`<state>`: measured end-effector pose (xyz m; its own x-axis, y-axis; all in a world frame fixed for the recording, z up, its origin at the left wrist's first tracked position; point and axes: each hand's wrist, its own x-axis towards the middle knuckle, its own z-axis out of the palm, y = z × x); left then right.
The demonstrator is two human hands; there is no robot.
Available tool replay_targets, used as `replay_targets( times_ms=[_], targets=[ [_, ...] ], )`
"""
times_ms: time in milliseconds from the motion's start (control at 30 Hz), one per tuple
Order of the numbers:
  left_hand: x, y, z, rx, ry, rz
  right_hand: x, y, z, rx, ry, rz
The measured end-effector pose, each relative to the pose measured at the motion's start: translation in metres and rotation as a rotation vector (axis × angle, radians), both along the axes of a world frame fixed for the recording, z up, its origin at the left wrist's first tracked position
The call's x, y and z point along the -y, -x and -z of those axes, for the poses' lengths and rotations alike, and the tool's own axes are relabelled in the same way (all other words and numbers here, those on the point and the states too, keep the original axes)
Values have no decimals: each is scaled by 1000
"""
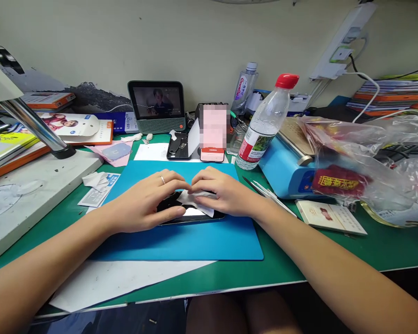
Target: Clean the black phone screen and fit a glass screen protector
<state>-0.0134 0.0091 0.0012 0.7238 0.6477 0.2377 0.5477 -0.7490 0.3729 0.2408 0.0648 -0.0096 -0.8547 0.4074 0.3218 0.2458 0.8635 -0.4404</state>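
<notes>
A smartphone with a dark, glossy face (194, 212) lies flat on the blue mat (181, 243), its long side running left to right. My left hand (149, 199), with a ring on one finger, grips the phone's left part. Its thumb stretches along the near side and the other fingers arch over the far side. In my right hand (223, 192) is a thin white wipe (209, 212), pressed against the phone's face with bent fingers. The fingertips of both hands meet above the phone, and parts of it are hidden under them.
Behind the mat stand a smart display (156, 104), a propped phone with a lit screen (212, 155) and a red-capped bottle (261, 125). A blue machine (282, 162), plastic bags and a cigarette box (330, 217) are at right. At left is a white lamp base (38, 199).
</notes>
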Motion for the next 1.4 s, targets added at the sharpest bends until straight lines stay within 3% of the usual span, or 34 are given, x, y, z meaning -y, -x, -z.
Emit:
replay_targets(
  times_ms=[133, 467, 700, 1033, 1233, 1400],
  targets=[
    [-4, 2, 0, -16, 25, -55, 1, 1, 0, 40, -23, -73],
    [-5, 6, 3, -101, 164, -70, 0, -5, -5, 12, -68, 17],
    [-3, 9, -1, -144, 89, -135, -1, -7, -5, 9, -24, 22],
    [-6, 12, -1, -124, 134, -155, 5, -3, -7, -2, -18, -13],
    [-3, 15, 4, -154, 138, -101, 1, -7, -6, 18, -21, -13],
    [2, 12, -2, -210, 94, -98, -4, -14, -12, 13, -13, 5]
  ],
)
